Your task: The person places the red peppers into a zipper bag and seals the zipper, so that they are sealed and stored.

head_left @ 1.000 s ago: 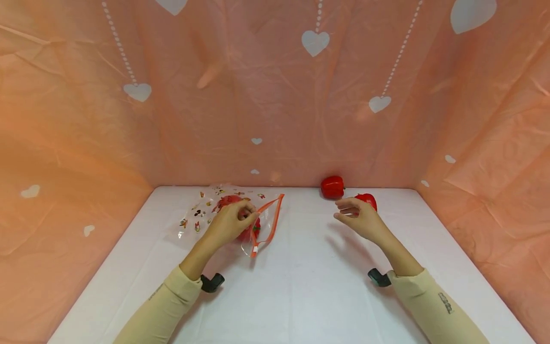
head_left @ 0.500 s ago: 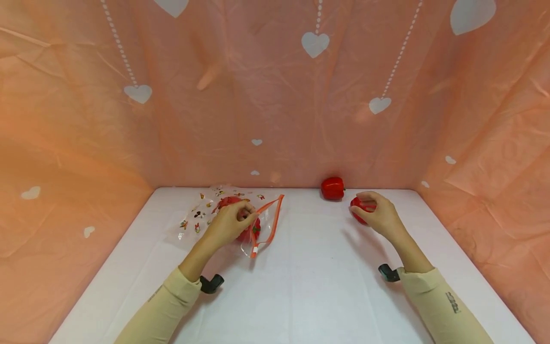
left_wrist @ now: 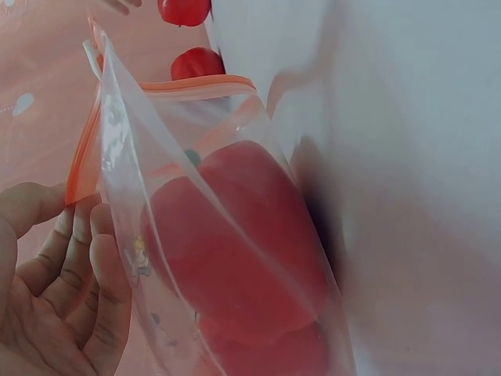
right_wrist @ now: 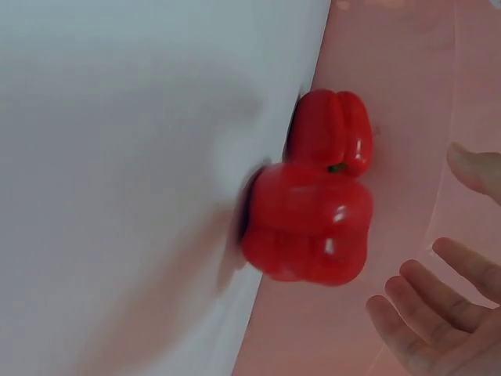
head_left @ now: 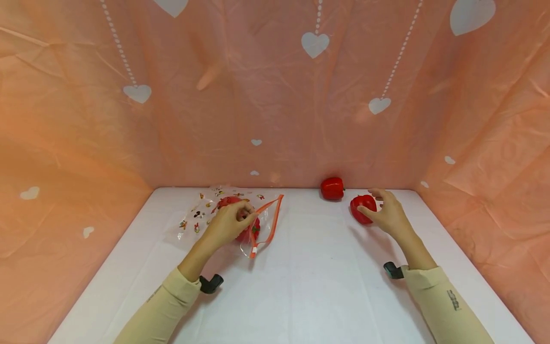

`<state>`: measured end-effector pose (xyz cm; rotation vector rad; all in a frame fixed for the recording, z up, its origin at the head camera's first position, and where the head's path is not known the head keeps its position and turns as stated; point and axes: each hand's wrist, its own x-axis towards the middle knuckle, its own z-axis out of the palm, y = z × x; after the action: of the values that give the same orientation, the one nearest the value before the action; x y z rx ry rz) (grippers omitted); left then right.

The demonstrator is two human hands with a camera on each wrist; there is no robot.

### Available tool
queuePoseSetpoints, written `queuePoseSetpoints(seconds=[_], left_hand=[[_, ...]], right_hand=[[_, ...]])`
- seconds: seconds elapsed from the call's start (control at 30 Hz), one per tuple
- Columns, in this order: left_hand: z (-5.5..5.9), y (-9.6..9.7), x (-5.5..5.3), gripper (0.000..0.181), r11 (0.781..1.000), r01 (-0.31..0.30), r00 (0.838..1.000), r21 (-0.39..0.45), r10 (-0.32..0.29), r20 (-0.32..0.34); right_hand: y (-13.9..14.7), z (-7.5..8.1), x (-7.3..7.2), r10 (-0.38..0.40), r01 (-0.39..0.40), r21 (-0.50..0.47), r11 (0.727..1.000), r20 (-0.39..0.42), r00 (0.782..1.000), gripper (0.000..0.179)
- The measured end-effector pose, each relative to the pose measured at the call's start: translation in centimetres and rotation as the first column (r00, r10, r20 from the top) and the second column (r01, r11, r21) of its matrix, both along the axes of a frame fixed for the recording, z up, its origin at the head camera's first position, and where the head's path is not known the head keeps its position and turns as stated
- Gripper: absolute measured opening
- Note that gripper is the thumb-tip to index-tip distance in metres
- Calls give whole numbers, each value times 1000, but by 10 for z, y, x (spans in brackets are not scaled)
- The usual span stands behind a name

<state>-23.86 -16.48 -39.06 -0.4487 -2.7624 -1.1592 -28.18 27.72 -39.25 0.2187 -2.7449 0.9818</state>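
Observation:
My left hand pinches the orange zip edge of a clear plastic zip bag printed with small cartoon figures, and the bag's mouth gapes toward the right. Inside lie red bell peppers, seen through the film, one with a green stem. On the right, my right hand hovers beside a red bell pepper, fingers spread and thumb apart from them. The right wrist view shows a gap between that pepper and the fingers. Another red bell pepper lies behind it, near the back edge.
A white-covered table fills the lower view. Orange curtain with white hearts rises along its back and both sides. Black camera mounts stick out from both sleeve cuffs.
My right hand has moved right, coming around the front pepper and then drawing off it with the fingers opening wider. The left hand and the bag have stayed in place.

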Motion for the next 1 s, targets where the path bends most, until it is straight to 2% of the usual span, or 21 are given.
queuePoseSetpoints(seconds=[0.27, 0.6, 1.0], left_hand=[[-1, 0, -1, 12, 1000, 18, 1000, 3, -18, -1], [-2, 1, -2, 10, 1000, 21, 1000, 2, -21, 6], [-3, 2, -2, 11, 1000, 7, 1000, -8, -7, 11]], right_hand=[[7, -4, -6, -18, 16, 23, 1000, 75, 997, 78], [16, -14, -13, -21, 19, 14, 1000, 233, 972, 92], [21, -23, -18, -21, 20, 6, 1000, 283, 959, 95]])
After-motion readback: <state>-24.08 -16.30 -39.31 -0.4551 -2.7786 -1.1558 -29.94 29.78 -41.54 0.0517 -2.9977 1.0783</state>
